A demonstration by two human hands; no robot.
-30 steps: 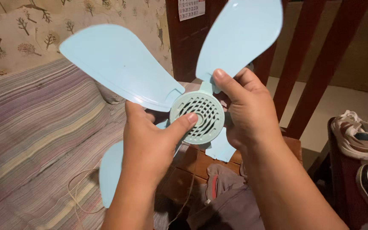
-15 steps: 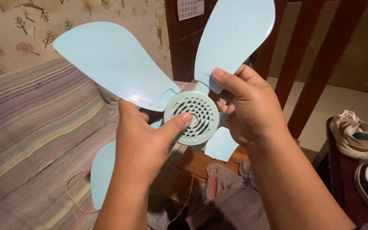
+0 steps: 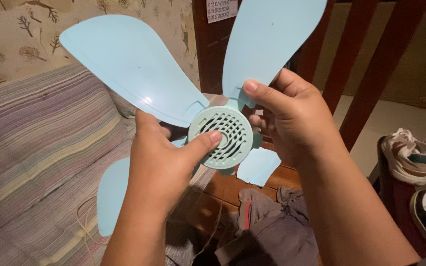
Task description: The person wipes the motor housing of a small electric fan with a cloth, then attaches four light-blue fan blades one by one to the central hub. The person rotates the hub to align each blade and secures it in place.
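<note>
Two hands hold a pale blue fan rotor up over a striped bed.

The left hand (image 3: 161, 165) grips the fan rotor (image 3: 193, 88), thumb pressed on its slotted hub (image 3: 221, 137). The right hand (image 3: 297, 120) has its fingers (image 3: 260, 93) closed on a blade root just above the hub. A broken blade (image 3: 257, 166) hangs below the fingers.

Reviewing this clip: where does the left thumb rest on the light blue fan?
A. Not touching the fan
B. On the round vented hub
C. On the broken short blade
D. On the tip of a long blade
B: the left hand lays its thumb across the round vented hub of the fan, not on any blade.
</note>
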